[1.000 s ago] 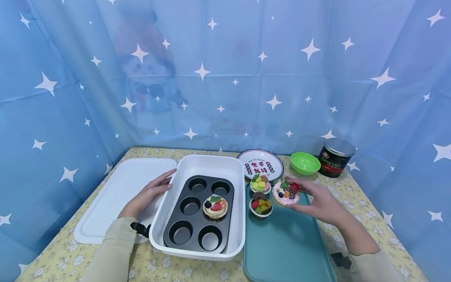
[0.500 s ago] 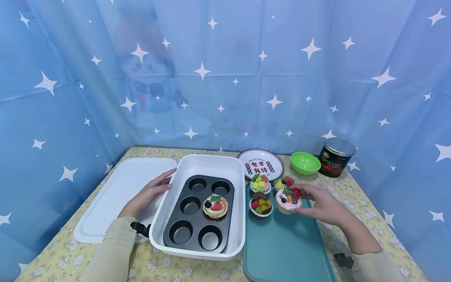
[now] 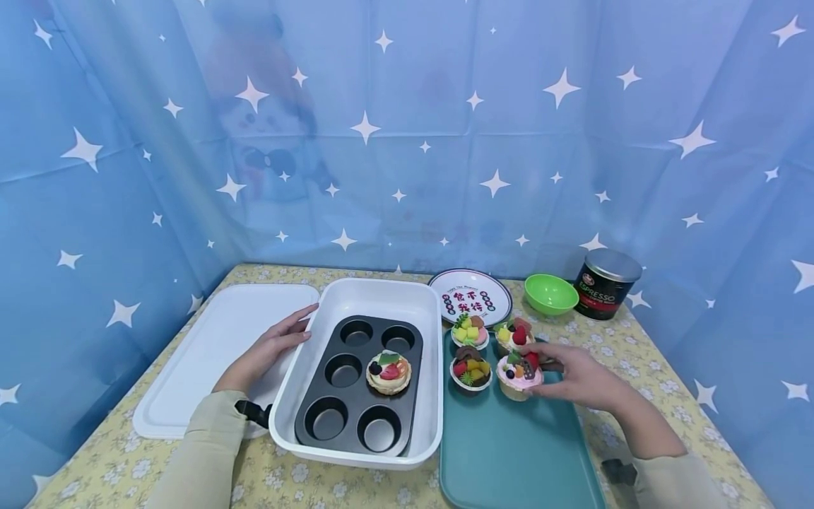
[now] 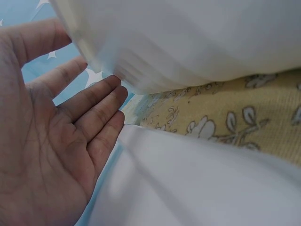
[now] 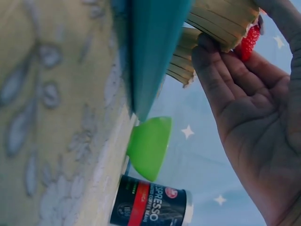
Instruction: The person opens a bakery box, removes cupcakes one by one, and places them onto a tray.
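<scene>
My right hand holds a pink-creamed fruit tart between thumb and fingers, low over the green tray. In the right wrist view the tart's ribbed case meets the fingers. Right behind it sits another fruit tart; to its left are a chocolate-topped tart and a tart with yellow cubes. My left hand rests its fingers against the left wall of a white deep pan. Inside that pan lies a dark muffin tin, with one fruit tart in it.
A white lid-like board lies at the left, partly under my left arm. Behind the tray stand a printed plate, a green bowl and an espresso tin. A blue starry curtain closes off the back.
My right hand has moved slightly right and down with the pink tart, lowering it to the tray and uncovering the tart behind it. The left hand has stayed in place.
</scene>
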{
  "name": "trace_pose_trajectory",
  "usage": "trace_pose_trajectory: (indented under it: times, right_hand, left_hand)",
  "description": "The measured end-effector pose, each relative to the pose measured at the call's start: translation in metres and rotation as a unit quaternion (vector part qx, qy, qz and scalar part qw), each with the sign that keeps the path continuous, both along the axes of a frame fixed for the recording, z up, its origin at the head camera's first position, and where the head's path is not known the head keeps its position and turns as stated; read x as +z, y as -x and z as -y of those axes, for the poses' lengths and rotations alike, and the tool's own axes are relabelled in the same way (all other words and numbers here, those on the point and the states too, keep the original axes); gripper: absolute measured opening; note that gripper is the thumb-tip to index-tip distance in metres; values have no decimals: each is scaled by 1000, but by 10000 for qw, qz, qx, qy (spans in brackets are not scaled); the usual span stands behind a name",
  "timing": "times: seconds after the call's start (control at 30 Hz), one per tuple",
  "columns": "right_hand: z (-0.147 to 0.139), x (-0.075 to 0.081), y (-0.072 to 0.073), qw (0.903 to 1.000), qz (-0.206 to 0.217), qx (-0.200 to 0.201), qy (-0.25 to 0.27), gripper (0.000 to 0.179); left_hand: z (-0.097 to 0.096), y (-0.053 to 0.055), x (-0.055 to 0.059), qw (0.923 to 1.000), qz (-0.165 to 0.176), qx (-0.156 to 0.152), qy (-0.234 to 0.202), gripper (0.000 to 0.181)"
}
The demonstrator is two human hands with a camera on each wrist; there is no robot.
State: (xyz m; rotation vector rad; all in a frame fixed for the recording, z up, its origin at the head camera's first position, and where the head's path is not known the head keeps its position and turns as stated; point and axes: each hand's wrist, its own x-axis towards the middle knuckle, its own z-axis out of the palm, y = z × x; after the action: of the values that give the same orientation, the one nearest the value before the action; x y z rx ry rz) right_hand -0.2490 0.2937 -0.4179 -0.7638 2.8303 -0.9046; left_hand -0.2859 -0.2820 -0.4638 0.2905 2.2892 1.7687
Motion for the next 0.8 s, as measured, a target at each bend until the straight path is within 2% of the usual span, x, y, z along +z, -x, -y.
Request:
trace_pose_trajectory:
  times: [0.17, 0.5, 0.8]
  right_hand:
    - [1, -1, 0, 9998, -64, 43, -167, 69]
    - [1, -2, 0, 9999, 131, -4, -92, 69]
    - [-1, -3, 0, 9999, 110, 120, -46, 67]
  left_hand:
    - [1, 0, -1, 10000, -69, -1, 30, 59]
    - [1, 0, -1, 9999, -106, -13, 22, 58]
    - [1, 0, 1, 9999, -128, -34, 12, 58]
